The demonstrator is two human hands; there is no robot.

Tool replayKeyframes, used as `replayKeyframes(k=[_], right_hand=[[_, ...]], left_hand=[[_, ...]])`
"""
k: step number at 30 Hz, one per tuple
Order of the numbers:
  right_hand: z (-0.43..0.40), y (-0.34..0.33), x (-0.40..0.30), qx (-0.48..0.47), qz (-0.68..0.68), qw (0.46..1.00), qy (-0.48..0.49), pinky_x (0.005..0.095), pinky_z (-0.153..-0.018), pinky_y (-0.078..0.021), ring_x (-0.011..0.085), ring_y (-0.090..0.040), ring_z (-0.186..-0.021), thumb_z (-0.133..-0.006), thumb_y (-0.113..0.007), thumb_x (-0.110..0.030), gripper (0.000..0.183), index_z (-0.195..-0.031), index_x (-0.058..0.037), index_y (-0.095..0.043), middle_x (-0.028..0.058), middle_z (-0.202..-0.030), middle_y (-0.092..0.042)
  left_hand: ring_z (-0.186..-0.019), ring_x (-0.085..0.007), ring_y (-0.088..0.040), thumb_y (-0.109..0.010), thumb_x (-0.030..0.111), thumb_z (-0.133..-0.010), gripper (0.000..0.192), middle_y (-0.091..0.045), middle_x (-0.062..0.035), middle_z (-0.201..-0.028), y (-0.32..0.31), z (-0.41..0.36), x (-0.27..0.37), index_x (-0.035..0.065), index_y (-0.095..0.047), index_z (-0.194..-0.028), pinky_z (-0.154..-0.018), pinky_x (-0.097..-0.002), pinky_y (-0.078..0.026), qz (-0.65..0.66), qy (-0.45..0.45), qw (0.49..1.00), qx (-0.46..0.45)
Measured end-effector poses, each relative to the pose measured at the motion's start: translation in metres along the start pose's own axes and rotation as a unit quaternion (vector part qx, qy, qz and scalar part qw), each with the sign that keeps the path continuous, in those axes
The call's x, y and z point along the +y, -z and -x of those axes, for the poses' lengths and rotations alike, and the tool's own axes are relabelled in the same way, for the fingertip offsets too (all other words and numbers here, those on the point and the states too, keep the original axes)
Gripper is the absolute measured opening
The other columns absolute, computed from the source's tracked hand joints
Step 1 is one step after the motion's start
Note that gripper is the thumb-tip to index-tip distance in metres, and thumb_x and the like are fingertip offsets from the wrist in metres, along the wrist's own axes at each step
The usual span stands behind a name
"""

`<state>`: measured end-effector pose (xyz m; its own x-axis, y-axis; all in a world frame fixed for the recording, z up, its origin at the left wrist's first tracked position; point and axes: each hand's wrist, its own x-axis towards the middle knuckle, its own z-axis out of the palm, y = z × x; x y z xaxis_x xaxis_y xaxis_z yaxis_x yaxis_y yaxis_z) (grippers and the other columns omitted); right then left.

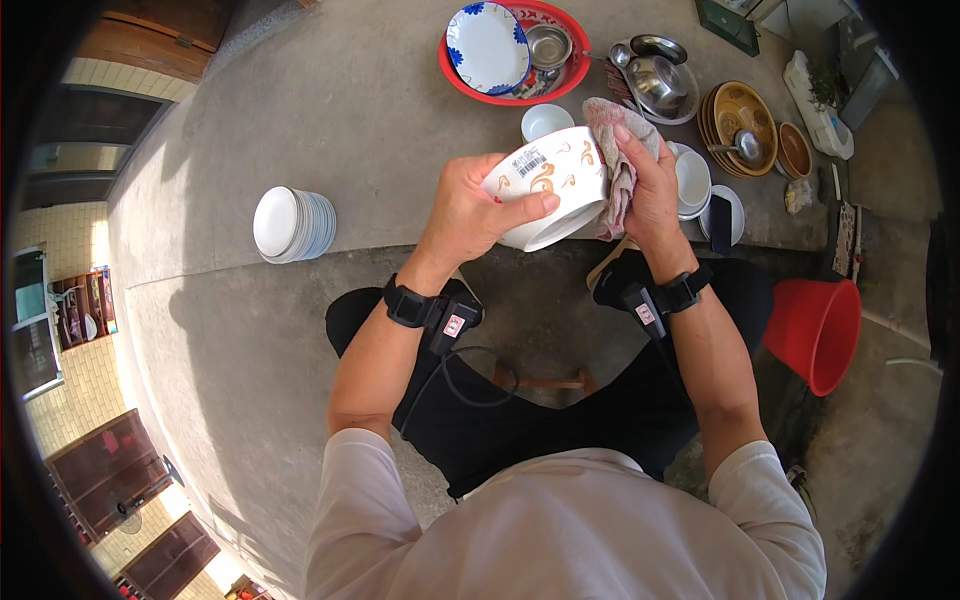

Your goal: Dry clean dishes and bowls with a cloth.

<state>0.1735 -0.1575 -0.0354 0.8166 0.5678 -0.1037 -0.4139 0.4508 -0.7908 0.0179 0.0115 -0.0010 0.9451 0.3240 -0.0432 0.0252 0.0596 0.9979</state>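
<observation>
My left hand [491,206] grips a white bowl [562,176] with orange swirls, tilted on its side above the concrete floor. Its outer wall bears a barcode label. In my right hand [651,180] is a bunched grey and pink cloth [619,142], pressed against the bowl's right side. Just behind the bowl sits a small white bowl [546,120]. To the right of my right hand stand several white bowls [694,180]. A dark phone [721,223] rests on a white dish [739,214] beside them. Far left, a tall stack of white dishes [289,225] stands alone.
A red basin [581,71] holds a blue-flowered plate [489,49] and a metal bowl [548,46]. Metal pots [656,86], brown bowls [742,120] and a ladle [748,142] lie at the back right. A red bucket [814,334] stands by my right knee.
</observation>
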Motion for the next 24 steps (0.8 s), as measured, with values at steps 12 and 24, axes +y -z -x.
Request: replayKeyframes(k=[12, 24], right_hand=[[-0.0002, -0.0030, -0.0001, 0.012, -0.011, 1.000, -0.008, 0.0328, -0.085, -0.0623, 0.0178, -0.075, -0.096, -0.099, -0.074, -0.014, 0.029, -0.122, 0.0017, -0.068, 0.0120, -0.110, -0.077], [-0.0013, -0.0002, 0.0017, 0.008, -0.013, 1.000, -0.014, 0.0327, -0.086, -0.0620, 0.0177, -0.075, -0.096, -0.099, -0.074, -0.014, 0.028, -0.122, 0.0015, -0.069, 0.0118, -0.110, -0.077]], left_hand=[[-0.089, -0.0109, -0.072, -0.089, 0.008, -0.084, 0.033, -0.079, -0.0087, -0.103, 0.0008, -0.0011, 0.0008, -0.0054, -0.077, -0.111, -0.082, -0.0277, -0.058, 0.005, 0.023, 1.000, 0.001], [-0.088, -0.0111, -0.072, -0.089, 0.010, -0.083, 0.032, -0.079, -0.0082, -0.101, 0.0006, -0.0014, 0.0011, -0.0044, -0.077, -0.109, -0.081, -0.0281, -0.058, 0.003, 0.027, 1.000, 0.003]])
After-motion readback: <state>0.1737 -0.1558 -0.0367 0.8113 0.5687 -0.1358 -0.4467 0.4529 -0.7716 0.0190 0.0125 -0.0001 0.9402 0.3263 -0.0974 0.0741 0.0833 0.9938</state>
